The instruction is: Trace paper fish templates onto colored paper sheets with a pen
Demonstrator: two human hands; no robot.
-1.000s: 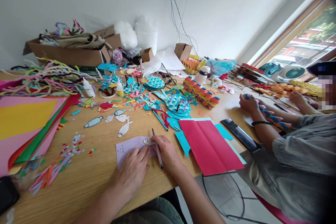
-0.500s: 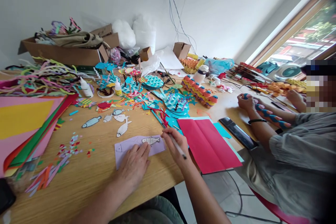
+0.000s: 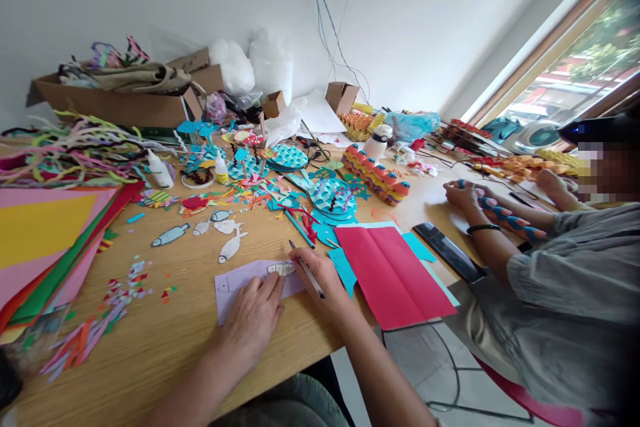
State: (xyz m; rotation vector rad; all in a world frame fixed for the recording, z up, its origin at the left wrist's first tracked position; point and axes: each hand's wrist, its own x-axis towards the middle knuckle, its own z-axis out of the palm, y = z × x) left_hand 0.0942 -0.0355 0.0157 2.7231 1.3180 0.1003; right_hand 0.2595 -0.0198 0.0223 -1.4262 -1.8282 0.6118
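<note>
My left hand (image 3: pixel 253 313) lies flat on a strip of purple paper (image 3: pixel 225 301), fingers stretched out and their tips against a small white paper fish cutout (image 3: pixel 281 269). A fish outline is drawn at the purple strip's left end. My right hand (image 3: pixel 320 277) is closed around a pen (image 3: pixel 311 278), whose dark tip points up and away from me, above the paper's right end. Part of the white fish is hidden behind the right hand. Beyond the strip lie other fish cutouts, among them a white one (image 3: pixel 233 244) and a light blue one (image 3: pixel 171 235).
Red folded paper (image 3: pixel 390 273) and a black phone (image 3: pixel 449 252) lie to the right, near a co-worker's hands (image 3: pixel 463 197) holding a blue-and-pink strip. Coloured sheets (image 3: pixel 45 227), paper scraps (image 3: pixel 125 293) and glue bottles (image 3: pixel 160 169) are on the left. Turquoise paper crafts (image 3: pixel 333 197) stand beyond.
My right hand has moved left and slightly down with the pen, now covering the right part of the white fish. My left hand stays on the purple paper.
</note>
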